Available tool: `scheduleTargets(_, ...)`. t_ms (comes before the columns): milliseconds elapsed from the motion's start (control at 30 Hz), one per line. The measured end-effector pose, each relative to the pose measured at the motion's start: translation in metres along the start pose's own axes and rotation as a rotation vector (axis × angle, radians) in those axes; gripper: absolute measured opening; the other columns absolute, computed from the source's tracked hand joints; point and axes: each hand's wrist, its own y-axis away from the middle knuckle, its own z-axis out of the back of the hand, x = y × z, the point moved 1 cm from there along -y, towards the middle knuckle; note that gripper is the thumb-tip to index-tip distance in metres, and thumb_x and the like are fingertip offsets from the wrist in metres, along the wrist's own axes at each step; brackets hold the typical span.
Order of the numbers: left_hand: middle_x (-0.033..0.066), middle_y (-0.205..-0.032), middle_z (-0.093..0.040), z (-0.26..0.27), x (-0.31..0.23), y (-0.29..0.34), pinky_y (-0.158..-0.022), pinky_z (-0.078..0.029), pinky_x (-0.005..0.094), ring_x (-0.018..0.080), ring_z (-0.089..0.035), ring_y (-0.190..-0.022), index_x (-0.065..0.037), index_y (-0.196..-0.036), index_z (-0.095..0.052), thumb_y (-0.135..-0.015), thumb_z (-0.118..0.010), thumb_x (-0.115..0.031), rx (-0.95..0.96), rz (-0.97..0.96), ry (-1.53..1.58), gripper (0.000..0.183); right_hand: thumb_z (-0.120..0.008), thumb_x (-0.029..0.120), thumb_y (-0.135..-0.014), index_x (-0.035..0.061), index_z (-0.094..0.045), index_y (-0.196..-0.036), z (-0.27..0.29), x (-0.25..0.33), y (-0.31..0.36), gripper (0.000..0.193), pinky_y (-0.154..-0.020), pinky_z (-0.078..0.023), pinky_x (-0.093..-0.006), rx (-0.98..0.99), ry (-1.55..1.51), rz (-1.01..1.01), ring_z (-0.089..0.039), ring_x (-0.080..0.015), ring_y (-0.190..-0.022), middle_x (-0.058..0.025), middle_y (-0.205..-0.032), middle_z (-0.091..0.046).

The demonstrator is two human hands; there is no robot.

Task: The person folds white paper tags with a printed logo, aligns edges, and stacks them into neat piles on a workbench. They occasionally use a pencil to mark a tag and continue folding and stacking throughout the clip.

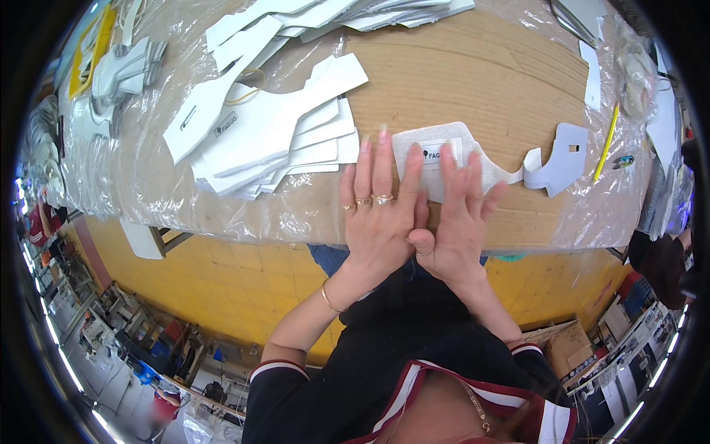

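- The left hand [381,222] lies open and nearly flat, fingers extended, gripping nothing; its index finger rests over the left edge of the pale grey, soft-looking cut panel [433,181] — uneven pressure there could pull the panel askew.
- The right hand [460,229] is also open, fingers spread over the panel's right half without pinching it; a sideways slide could drag the white rectangular label with dark print [431,158], if that is not firmly fixed.
- The panel sits on the brown cardboard sheet [458,74] near the front of the plastic-covered bench [170,200]; a smooth surface may let it slip.
- Its narrow neck leads right to a curled pale strip [530,164] and a grey end with a square hole [562,169]; pressing that curl flat might crease it.
- The gold rings on the left hand could catch soft material.
- The white flat-cut stack [251,137] fans out left of the hands — a knock from the left hand might scatter its loose layers.
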Motion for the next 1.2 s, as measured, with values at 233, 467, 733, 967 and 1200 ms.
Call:
scheduleTargets(233, 0.018, -0.152, -0.039, -0.005, -0.001, -0.001, -0.112, -0.022, 0.0504, 0.0337, -0.037, -0.139, -0.016, -0.135, -0.057, -0.091, -0.052, -0.03, 0.044, -0.018, -0.049, 0.047, -0.017, 0.07, -0.095, -0.0019, -0.028, -0.15, -0.003, 0.002, -0.004, 0.091, -0.114, 0.011, -0.0579, 0.039, 0.016, -0.028, -0.02, -0.0366, -0.147, -0.0092, -0.151, -0.043)
scheduleTargets(467, 0.0174, -0.151, -0.041, -0.008, -0.002, -0.002, -0.114, -0.02, 0.0502, 0.0328, -0.04, -0.137, -0.019, -0.128, -0.064, -0.085, -0.06, -0.029, -0.069, 0.008, -0.071, 0.045, -0.016, 0.065, -0.098, -0.0036, -0.022, -0.151, -0.002, 0.004, -0.005, 0.087, -0.114, 0.011, -0.0575, -0.037, 0.135, -0.082, -0.021, -0.036, -0.147, -0.0067, -0.152, -0.041)
scheduleTargets(733, 0.0173, -0.15, -0.042, -0.01, -0.002, 0.003, -0.115, -0.008, 0.0605, 0.0312, -0.036, -0.141, -0.021, -0.127, -0.066, -0.087, -0.06, -0.031, -0.111, 0.034, -0.06, 0.041, -0.03, 0.059, -0.099, -0.0006, -0.024, -0.151, -0.005, 0.005, -0.003, 0.08, -0.114, 0.008, -0.0601, -0.085, 0.112, -0.152, -0.021, -0.035, -0.146, -0.0084, -0.153, -0.039)
scheduleTargets(967, 0.0213, -0.15, -0.04, -0.009, -0.002, 0.003, -0.115, -0.004, 0.0628, 0.0335, -0.033, -0.142, -0.015, -0.13, -0.063, -0.091, -0.055, -0.03, -0.139, 0.009, -0.05, 0.043, -0.035, 0.058, -0.098, -0.0063, -0.015, -0.151, -0.007, 0.003, -0.004, 0.086, -0.114, 0.005, -0.0613, -0.092, 0.083, -0.183, -0.018, -0.039, -0.147, -0.0111, -0.153, -0.038)
scheduleTargets(1200, 0.021, -0.148, -0.042, -0.005, -0.001, 0.005, -0.117, -0.008, 0.0576, 0.0343, -0.032, -0.142, -0.009, -0.134, -0.057, -0.089, -0.059, -0.029, -0.168, -0.032, -0.002, 0.049, -0.052, 0.045, -0.096, -0.0074, -0.024, -0.149, 0.009, -0.019, 0.011, 0.079, -0.116, -0.005, -0.0588, -0.549, 0.077, 0.02, -0.021, -0.039, -0.146, -0.0248, -0.152, -0.033)
